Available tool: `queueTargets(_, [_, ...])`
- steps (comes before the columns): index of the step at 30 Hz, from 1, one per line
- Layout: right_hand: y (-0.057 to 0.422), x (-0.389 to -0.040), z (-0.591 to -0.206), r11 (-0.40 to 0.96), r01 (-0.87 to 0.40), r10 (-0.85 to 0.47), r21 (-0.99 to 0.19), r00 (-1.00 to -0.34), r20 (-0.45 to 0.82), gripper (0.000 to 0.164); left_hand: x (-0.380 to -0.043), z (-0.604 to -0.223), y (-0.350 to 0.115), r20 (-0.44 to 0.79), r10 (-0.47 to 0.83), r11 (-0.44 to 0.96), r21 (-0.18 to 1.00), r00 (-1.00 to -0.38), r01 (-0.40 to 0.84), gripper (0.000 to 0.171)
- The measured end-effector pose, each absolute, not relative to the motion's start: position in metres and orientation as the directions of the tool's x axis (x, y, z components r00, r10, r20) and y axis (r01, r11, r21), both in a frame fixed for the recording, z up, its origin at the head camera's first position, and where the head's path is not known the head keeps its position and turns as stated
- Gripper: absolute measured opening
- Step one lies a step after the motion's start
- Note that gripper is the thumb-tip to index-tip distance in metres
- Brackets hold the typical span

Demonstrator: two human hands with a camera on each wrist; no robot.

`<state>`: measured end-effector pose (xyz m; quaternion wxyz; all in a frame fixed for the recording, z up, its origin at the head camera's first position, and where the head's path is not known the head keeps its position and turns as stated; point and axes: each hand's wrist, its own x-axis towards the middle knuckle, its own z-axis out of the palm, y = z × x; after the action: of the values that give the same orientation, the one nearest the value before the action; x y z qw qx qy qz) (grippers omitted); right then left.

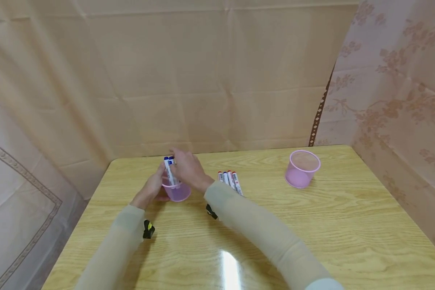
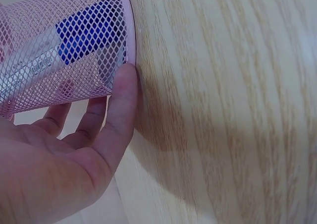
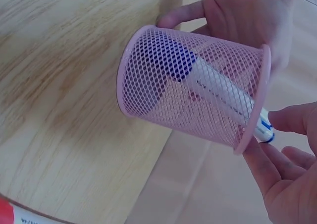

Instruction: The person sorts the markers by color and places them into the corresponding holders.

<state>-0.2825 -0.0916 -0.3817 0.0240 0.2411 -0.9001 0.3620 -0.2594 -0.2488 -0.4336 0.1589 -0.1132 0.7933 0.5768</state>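
Note:
My left hand (image 1: 154, 183) holds a pink mesh pen cup (image 1: 179, 193) near the left of the table, fingers along its side and one fingertip at the base rim (image 2: 130, 30). White whiteboard markers (image 1: 169, 171) with blue ends stick up out of the cup. Through the mesh shows a marker's blue cap (image 3: 173, 60) low inside, near the base. At the cup's mouth my right hand (image 1: 188, 165) pinches the protruding end of a marker (image 3: 265, 127) between thumb and fingers, the fingers partly behind the rim.
Several whiteboard markers (image 1: 230, 179) with red and blue ends lie side by side just right of my right wrist, partly behind the sleeve. A second pink cup (image 1: 299, 177) stands upright farther right on the wooden table (image 1: 275, 225). A beige cloth (image 1: 203, 80) hangs behind.

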Motion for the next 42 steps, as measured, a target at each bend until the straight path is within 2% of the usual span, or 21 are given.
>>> queueTargets(5, [-0.085, -0.283, -0.375, 0.614, -0.42, -0.398, -0.668, -0.896, 0.197, 0.057, -0.259, -0.432, -0.25, -0.389, 0.0, 0.318, 0.873, -0.921, -0.369, 0.092])
queueTargets(15, [-0.053, -0.293, -0.362, 0.648, -0.441, -0.422, -0.621, -0.887, 0.189, 0.054, -0.261, -0.435, -0.249, -0.385, 0.003, 0.31, 0.878, -0.923, -0.366, 0.094])
queueTargets(27, [0.005, -0.305, -0.364, 0.717, -0.346, -0.451, -0.605, -0.892, -0.025, 0.052, -0.261, -0.436, -0.25, -0.385, -0.002, 0.323, 0.873, -0.923, -0.365, 0.097])
queueTargets(36, [0.03, -0.308, -0.385, 0.76, -0.243, -0.402, -0.603, -0.905, -0.142, 0.051, -0.262, -0.434, -0.252, -0.384, -0.007, 0.329, 0.871, -0.923, -0.365, 0.099])
queueTargets(42, [0.032, -0.308, -0.401, 0.786, -0.127, -0.327, -0.605, -0.916, -0.232, 0.047, -0.262, -0.435, -0.252, -0.382, -0.01, 0.336, 0.869, -0.924, -0.363, 0.097])
